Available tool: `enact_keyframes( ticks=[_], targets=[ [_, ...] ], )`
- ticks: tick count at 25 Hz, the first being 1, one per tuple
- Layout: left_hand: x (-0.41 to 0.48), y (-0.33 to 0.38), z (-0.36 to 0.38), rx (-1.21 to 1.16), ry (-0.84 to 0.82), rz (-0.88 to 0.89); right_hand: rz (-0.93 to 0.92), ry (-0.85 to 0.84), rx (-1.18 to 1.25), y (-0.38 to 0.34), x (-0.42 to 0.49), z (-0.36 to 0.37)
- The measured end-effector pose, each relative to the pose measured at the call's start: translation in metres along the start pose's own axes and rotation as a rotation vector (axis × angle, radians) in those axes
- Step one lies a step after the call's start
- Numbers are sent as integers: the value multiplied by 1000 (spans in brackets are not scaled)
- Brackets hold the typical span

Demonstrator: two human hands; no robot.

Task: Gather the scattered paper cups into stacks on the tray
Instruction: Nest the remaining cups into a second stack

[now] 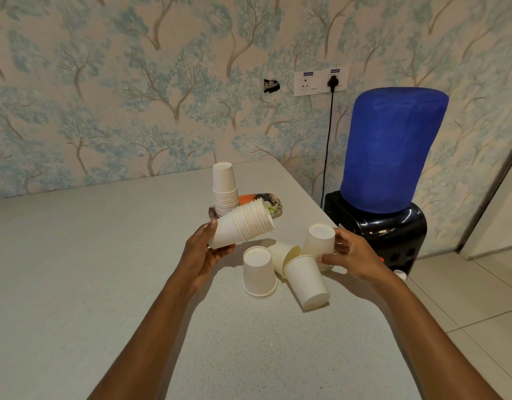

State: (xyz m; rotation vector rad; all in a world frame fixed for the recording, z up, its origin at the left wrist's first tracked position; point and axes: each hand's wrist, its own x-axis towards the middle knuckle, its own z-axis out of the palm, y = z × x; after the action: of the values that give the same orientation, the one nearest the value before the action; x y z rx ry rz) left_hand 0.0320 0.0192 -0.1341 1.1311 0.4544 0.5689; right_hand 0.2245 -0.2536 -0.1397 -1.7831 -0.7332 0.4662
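The left hand (204, 255) grasps a nested stack of paper cups (243, 223) by its closed bottom end, thumb under and fingers over the lowest cup; the stack is tilted, its rims pointing up and away toward the table's far right corner, and it is held clear of the table (75, 269); the right hand (350, 252) grips a single upside-down cup (320, 239) with thumb and fingers round its side, close to the table's right edge, though whether that cup touches the surface cannot be told; between the two hands lie three loose cups; one (259, 272) stands upside down on its rim; one (306, 281) lies on its side with its open mouth toward the far edge and its base toward the near edge; a third (280, 254) lies tipped behind it, partly hidden, touching it; farther back, near the far right corner, a patterned tray (273, 202) carries a second stack (224, 187), upright and inverted, on its left end; the held stack hides part of the tray; beyond the table's right edge stands a black water dispenser (376, 226) with a blue-covered bottle (393, 151), plugged into a wall socket (321, 80).
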Motion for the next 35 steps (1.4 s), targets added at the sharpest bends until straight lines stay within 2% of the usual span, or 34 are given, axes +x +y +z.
enact_keyframes(
  ticks=[4,6,11,17,22,29,32,35],
  targets=[
    [0,0,0,-2,-16,-4,-82,226,73,-9,-5,-5],
    [0,0,1,9,-14,-2,-157,259,98,-17,-7,-4],
    [2,2,5,27,-40,-4,-206,124,15,-39,-3,9],
    [-2,7,8,30,-38,-5,-327,138,-56,-64,10,22],
    [-6,12,11,40,-72,6,-353,136,-107,-84,18,37],
    [-12,17,27,61,-105,22,-355,94,-24,-97,28,59],
    [-14,17,32,8,-107,30,-306,-24,14,-97,30,69],
    [-15,13,22,-48,-80,19,-221,-157,204,-101,35,62]
  ],
)
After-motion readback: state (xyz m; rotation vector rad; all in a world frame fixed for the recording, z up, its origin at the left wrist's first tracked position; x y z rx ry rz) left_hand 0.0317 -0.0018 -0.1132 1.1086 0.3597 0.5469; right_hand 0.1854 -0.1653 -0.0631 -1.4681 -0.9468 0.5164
